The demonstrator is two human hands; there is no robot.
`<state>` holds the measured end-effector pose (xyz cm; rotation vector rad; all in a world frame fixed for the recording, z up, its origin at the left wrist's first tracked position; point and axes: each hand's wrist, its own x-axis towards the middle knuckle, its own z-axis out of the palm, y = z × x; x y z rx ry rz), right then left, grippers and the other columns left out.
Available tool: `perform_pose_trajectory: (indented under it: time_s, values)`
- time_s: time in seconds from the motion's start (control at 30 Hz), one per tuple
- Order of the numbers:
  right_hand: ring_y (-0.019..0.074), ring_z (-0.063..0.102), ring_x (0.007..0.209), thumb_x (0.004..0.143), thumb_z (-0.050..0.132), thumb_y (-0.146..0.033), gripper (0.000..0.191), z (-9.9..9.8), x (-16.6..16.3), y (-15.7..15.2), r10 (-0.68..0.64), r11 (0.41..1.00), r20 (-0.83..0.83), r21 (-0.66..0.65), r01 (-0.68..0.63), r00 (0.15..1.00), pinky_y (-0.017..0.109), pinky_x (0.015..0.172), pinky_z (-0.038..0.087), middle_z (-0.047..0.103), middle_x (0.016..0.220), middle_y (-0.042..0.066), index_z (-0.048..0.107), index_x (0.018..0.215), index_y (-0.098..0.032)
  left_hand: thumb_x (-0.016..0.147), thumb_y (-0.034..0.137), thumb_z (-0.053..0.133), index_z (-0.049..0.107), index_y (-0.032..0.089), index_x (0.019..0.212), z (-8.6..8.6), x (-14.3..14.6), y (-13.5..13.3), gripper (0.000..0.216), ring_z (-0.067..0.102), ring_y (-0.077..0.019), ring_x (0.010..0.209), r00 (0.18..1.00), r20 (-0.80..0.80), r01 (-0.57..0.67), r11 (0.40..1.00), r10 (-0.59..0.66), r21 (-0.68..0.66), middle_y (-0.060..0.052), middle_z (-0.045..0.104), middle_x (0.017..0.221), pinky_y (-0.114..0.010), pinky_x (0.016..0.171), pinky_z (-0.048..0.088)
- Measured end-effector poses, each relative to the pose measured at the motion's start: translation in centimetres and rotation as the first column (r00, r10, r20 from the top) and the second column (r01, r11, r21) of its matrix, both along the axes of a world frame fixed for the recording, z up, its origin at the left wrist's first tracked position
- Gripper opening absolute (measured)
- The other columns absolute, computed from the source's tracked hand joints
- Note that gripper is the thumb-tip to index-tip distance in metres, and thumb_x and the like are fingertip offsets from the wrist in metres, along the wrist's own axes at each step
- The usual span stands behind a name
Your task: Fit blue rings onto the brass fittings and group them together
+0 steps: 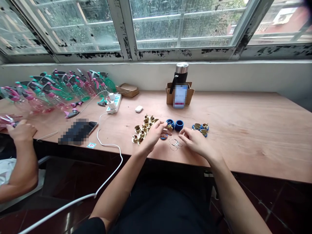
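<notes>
My left hand (156,132) is curled at the table's front edge, its fingers pinched on a small brass fitting set in a blue cap (168,130). Just left of it lies a heap of brass fittings (143,128). My right hand (195,140) rests a little to the right, fingers bent together over a small pile of thin wire rings (175,143); whether it grips one I cannot make out. Two empty blue caps (175,124) stand behind my hands. Several blue caps with brass inserts (201,128) sit to the right.
On the wooden table (255,130) stand a cardboard box with a flask and phone (180,91), a power strip (114,102) with white cable, an earbud case (138,109), and a phone (78,131). Spray bottles (56,89) lie at left. Another person's hand (20,131) rests at far left.
</notes>
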<state>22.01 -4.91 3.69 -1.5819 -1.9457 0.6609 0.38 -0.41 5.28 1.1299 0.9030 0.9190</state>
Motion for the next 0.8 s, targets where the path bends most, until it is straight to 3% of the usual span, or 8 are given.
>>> perform_pose_trajectory:
  time_s: [0.1,0.2,0.3,0.43,0.63,0.8]
  values:
    - [0.0217,0.068,0.077,0.098,0.062,-0.029,0.011,-0.4,0.4,-0.2,0.093,0.987,0.137,-0.141,-0.074,0.986,0.030,0.069,0.043,0.076,0.084,0.005,0.069,0.096,-0.021,0.092,0.041,0.078,0.056,0.018,0.112,0.2,-0.3,0.1,0.038,0.075,-0.0165,0.083,0.997,0.018,-0.076,0.997,0.076,-0.006,-0.009,0.074,0.098,-0.023,0.068,0.052]
    - [0.0213,0.069,0.079,0.095,0.066,-0.027,0.008,-0.9,0.0,-0.1,0.098,0.984,0.191,-0.162,-0.068,0.977,0.029,0.067,0.042,0.079,0.089,0.006,0.070,0.093,-0.020,0.084,0.041,0.087,0.063,0.013,0.118,0.4,-0.4,0.1,0.050,0.068,-0.0131,0.084,0.994,0.054,-0.090,0.996,0.091,-0.024,-0.011,0.072,0.107,-0.023,0.072,0.052]
    - [0.0210,0.069,0.079,0.095,0.064,-0.026,0.009,-0.9,-0.3,0.0,0.090,0.985,0.218,-0.160,-0.056,0.972,0.029,0.067,0.041,0.079,0.091,0.007,0.071,0.092,-0.020,0.081,0.045,0.089,0.070,0.012,0.111,0.3,-0.5,0.1,0.049,0.061,-0.0091,0.079,0.992,0.102,-0.072,0.997,0.076,-0.040,-0.007,0.069,0.102,-0.020,0.070,0.049]
    - [0.0205,0.069,0.078,0.095,0.064,-0.027,0.009,-0.5,-0.3,-0.3,0.094,0.984,0.209,-0.168,-0.059,0.973,0.029,0.066,0.040,0.079,0.091,0.006,0.070,0.091,-0.021,0.082,0.053,0.086,0.070,0.013,0.099,0.0,-0.4,0.2,0.047,0.058,-0.0085,0.074,0.985,0.152,-0.072,0.993,0.086,-0.094,-0.003,0.063,0.089,-0.019,0.064,0.047]
    - [0.0198,0.066,0.074,0.093,0.063,-0.022,0.012,-0.2,-0.5,-0.5,0.119,0.985,0.280,-0.155,-0.078,0.952,0.029,0.063,0.037,0.079,0.089,0.006,0.069,0.083,-0.021,0.094,0.058,0.073,0.071,0.012,0.102,-0.3,-0.1,0.3,0.047,0.063,-0.0118,0.071,0.974,0.218,-0.002,0.971,0.056,-0.240,-0.007,0.069,0.088,-0.022,0.064,0.052]
    - [0.0197,0.064,0.071,0.094,0.060,-0.020,0.016,0.2,-0.7,-0.5,0.142,0.984,0.315,-0.152,-0.097,0.938,0.030,0.062,0.034,0.077,0.085,0.007,0.069,0.080,-0.021,0.102,0.044,0.063,0.073,0.010,0.109,0.1,0.1,-0.1,0.036,0.069,-0.0140,0.076,0.967,0.254,0.067,0.959,0.005,-0.275,-0.013,0.076,0.098,-0.024,0.071,0.057]
